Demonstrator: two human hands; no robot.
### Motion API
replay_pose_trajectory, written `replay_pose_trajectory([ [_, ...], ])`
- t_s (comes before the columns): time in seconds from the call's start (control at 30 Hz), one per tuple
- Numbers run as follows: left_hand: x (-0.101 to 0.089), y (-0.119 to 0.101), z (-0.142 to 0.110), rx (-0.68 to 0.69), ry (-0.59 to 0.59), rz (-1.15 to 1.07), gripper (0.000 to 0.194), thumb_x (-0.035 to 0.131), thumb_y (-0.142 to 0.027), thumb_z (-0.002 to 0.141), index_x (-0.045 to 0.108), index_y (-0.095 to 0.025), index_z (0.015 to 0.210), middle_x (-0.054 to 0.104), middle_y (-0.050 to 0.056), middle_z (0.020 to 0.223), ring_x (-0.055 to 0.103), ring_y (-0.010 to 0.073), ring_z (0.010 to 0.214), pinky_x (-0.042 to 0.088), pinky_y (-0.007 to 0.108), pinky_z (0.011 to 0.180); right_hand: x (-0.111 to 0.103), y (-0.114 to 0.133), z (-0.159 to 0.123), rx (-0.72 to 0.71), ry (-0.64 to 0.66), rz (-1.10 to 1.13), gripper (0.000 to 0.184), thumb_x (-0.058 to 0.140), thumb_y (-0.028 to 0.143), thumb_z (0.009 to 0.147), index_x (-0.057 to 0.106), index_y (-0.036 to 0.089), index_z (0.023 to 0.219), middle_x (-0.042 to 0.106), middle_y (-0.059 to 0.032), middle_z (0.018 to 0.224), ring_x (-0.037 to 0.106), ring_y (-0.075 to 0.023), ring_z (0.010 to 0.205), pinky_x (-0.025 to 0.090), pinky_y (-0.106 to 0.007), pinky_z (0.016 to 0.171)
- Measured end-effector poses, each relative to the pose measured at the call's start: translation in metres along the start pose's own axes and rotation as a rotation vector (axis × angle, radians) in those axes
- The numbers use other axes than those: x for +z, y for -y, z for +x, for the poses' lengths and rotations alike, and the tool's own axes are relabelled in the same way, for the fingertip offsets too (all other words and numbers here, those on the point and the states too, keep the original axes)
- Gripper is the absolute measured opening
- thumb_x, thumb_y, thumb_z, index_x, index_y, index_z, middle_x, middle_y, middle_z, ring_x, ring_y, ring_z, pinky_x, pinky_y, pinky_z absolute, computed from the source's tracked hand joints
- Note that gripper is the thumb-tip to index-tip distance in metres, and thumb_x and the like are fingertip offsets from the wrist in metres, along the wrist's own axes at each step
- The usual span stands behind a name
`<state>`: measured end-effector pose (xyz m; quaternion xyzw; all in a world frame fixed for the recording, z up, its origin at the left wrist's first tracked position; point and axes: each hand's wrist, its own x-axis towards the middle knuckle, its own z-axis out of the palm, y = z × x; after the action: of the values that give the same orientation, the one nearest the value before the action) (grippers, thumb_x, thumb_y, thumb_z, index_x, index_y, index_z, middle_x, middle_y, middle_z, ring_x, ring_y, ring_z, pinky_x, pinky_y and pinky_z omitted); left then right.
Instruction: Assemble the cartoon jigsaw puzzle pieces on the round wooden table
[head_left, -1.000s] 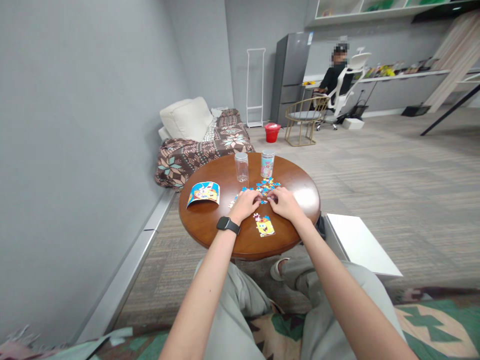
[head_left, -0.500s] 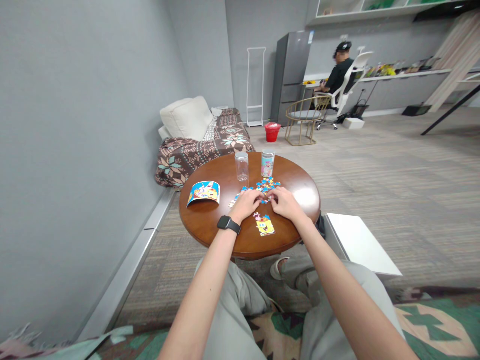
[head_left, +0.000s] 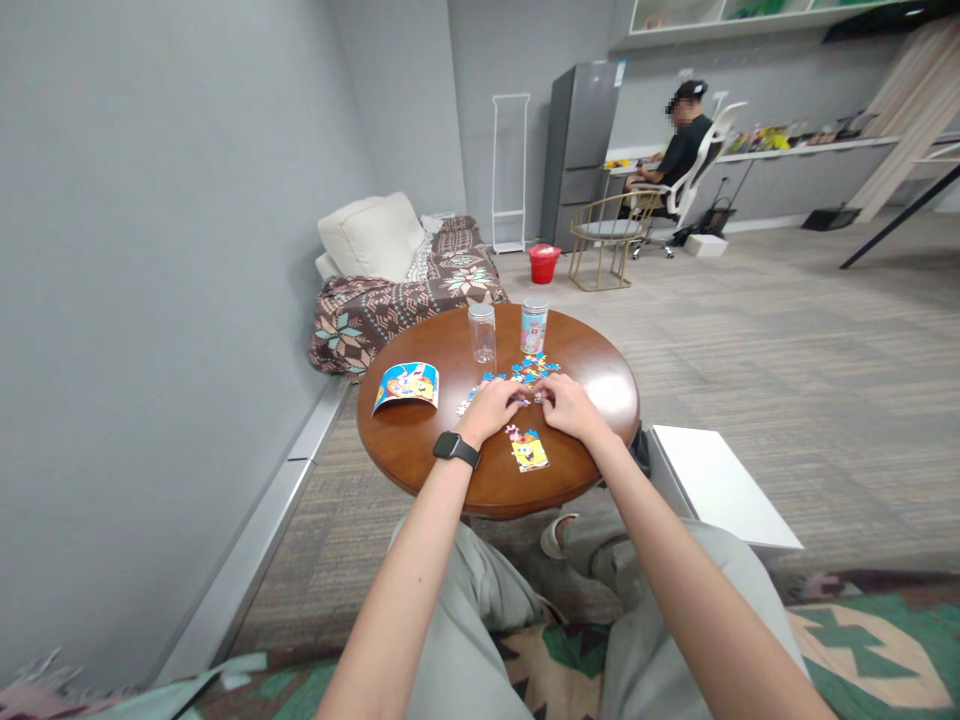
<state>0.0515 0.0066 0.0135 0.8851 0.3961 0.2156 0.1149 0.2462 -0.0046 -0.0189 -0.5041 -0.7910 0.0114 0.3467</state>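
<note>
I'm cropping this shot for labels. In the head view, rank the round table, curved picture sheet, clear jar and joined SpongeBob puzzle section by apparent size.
1. Round table
2. Curved picture sheet
Unranked: clear jar and joined SpongeBob puzzle section look too alike; the section is also nearer the camera.

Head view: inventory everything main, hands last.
Table: one, brown, centre
Loose puzzle pieces: many, multicoloured, table middle
Puzzle section: one, yellow, table front
Picture sheet: one, multicoloured, table left
Jars: two, clear and pink-blue, table rear
Box: one, white, right
Cushion: one, cream, upper left
Throw: one, brown, below cushion
Bin: one, red, behind table
Fridge: one, grey, beyond bin
Chairs: two, gold and white, rear
Person: one, black top, rear
Left hand: one, bare, by pieces
Right hand: one, bare, by pieces
</note>
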Motion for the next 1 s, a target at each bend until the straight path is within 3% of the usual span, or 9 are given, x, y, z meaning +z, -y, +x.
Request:
replay_pose_trajectory([
  [0.2, 0.0025, 0.0017, -0.0004, -0.018, -0.015, 0.015, 0.017, 0.060, -0.016, 0.092, 0.066, -0.020, 0.107, 0.073, 0.005, 0.112, 0.062, 0.0232, 0.107, 0.045, 0.039, 0.099, -0.0009, 0.0017, -0.0004, -0.005, 0.002, -0.003, 0.026, 0.051, 0.004, 0.077, 0.068, 0.018, 0.092, 0.066, -0.0083, 0.087, 0.059, -0.0242, 0.086, 0.048, -0.035, 0.082],
  [0.5, 0.0048, 0.0054, 0.0007, 0.013, -0.050, -0.019, 0.016, 0.060, -0.011, 0.090, 0.062, -0.020, 0.104, 0.066, 0.006, 0.110, 0.062, 0.0223, 0.107, 0.049, 0.037, 0.095, -0.0001, -0.0016, 0.0004, -0.031, -0.042, 0.018, 0.022, 0.050, 0.006, 0.080, 0.066, 0.019, 0.089, 0.064, -0.0093, 0.092, 0.058, -0.0255, 0.092, 0.050, -0.038, 0.086],
  [1.0, 0.0067, 0.0085, 0.0021, 0.025, -0.080, -0.106, 0.017, 0.059, -0.004, 0.087, 0.059, -0.018, 0.097, 0.064, 0.005, 0.104, 0.062, 0.0205, 0.103, 0.049, 0.033, 0.092, -0.0016, 0.0001, -0.0006, -0.054, -0.004, 0.028, 0.022, 0.055, 0.007, 0.078, 0.066, 0.020, 0.092, 0.065, -0.0095, 0.097, 0.059, -0.0264, 0.096, 0.050, -0.040, 0.089],
])
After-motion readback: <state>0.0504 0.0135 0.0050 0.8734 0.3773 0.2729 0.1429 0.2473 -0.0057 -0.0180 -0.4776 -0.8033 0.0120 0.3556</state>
